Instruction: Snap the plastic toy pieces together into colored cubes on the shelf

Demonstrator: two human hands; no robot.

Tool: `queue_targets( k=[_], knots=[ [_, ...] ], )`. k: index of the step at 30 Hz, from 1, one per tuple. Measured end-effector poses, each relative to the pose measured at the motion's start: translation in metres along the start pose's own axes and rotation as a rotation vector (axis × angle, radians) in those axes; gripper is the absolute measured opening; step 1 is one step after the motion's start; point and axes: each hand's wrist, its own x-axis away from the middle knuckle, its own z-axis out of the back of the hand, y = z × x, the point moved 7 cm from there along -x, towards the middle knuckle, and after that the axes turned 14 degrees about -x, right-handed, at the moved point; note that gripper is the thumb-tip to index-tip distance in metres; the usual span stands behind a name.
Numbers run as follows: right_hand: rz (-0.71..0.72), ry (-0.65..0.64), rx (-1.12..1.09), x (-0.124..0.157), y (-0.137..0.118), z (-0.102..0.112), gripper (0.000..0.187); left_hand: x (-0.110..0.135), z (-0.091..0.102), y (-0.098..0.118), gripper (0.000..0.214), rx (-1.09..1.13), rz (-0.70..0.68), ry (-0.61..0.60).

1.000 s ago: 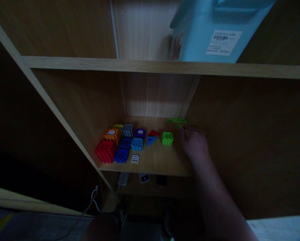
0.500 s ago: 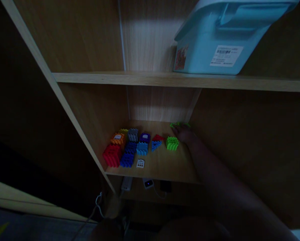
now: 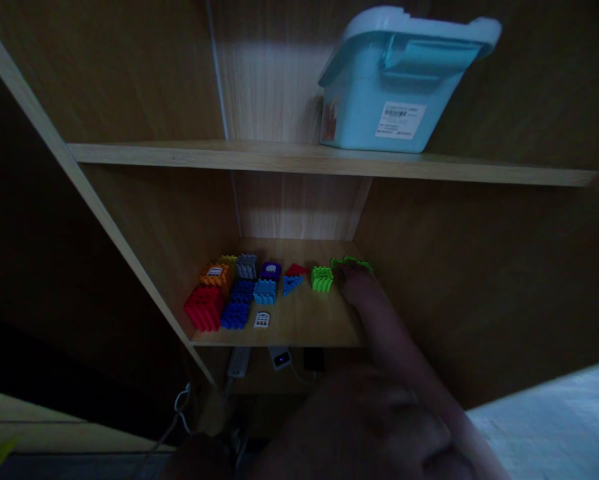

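Observation:
My right hand (image 3: 358, 285) reaches deep into the lower shelf at its right end, its fingers closed on bright green interlocking toy tiles (image 3: 359, 263); the fingertips are partly hidden. Just left of it stands a lighter green stack of tiles (image 3: 322, 279). Further left lie a red triangular piece (image 3: 296, 269) and blue triangular pieces (image 3: 292, 285). In the foreground my left hand (image 3: 379, 423) is large, dark and smeared by motion, below the shelf edge. What its fingers do cannot be made out.
More tile stacks fill the shelf's left side: red (image 3: 204, 309), orange (image 3: 216, 275), grey (image 3: 247, 266), dark blue (image 3: 236, 315), light blue (image 3: 265, 292). A white window piece (image 3: 262, 320) lies in front. A lidded blue bin (image 3: 374, 100) stands above. Below are a power strip (image 3: 239, 362) and cables.
My right hand has drawn the green tiles slightly forward from the back wall. My left hand has come into view at the bottom. The view has shifted, showing floor at right.

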Motion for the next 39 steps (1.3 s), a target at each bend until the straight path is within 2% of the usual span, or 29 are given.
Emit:
queue_targets(
  k=[3, 4, 7, 10, 17, 21, 26, 33, 39],
  knots=[
    [-0.015, 0.048, -0.004, 0.034, -0.004, 0.004, 0.050, -0.003, 0.006, -0.017, 0.025, -0.338, -0.025, 0.130],
    [-0.010, 0.098, -0.014, 0.044, -0.006, 0.007, 0.049, -0.004, 0.006, -0.023, 0.028, -0.454, -0.071, 0.161],
    [0.028, 0.215, -0.077, 0.070, -0.010, 0.015, 0.041, -0.008, 0.002, -0.043, 0.028, -0.846, -0.193, 0.190],
    [0.005, 0.283, -0.134, 0.083, -0.006, 0.020, 0.035, -0.013, 0.006, -0.069, 0.028, -1.025, -0.178, 0.188],
    [-0.075, 0.352, -0.158, 0.091, 0.009, 0.033, 0.046, -0.013, 0.034, -0.123, 0.030, -1.149, -0.027, 0.223],
    [-0.094, 0.334, -0.150, 0.098, 0.010, 0.035, 0.057, -0.011, 0.041, -0.140, 0.028, -1.157, 0.016, 0.246],
    [-0.118, 0.296, -0.158, 0.102, 0.011, 0.036, 0.050, -0.012, 0.040, -0.146, 0.027, -1.152, 0.040, 0.224],
    [-0.064, 0.213, -0.112, 0.108, 0.008, 0.045, 0.026, -0.012, 0.038, -0.149, 0.026, -1.182, 0.061, 0.191],
    [-0.078, 0.007, -0.217, 0.117, -0.002, 0.050, 0.018, -0.012, 0.037, -0.150, 0.025, -1.183, 0.082, 0.173]
  ],
)
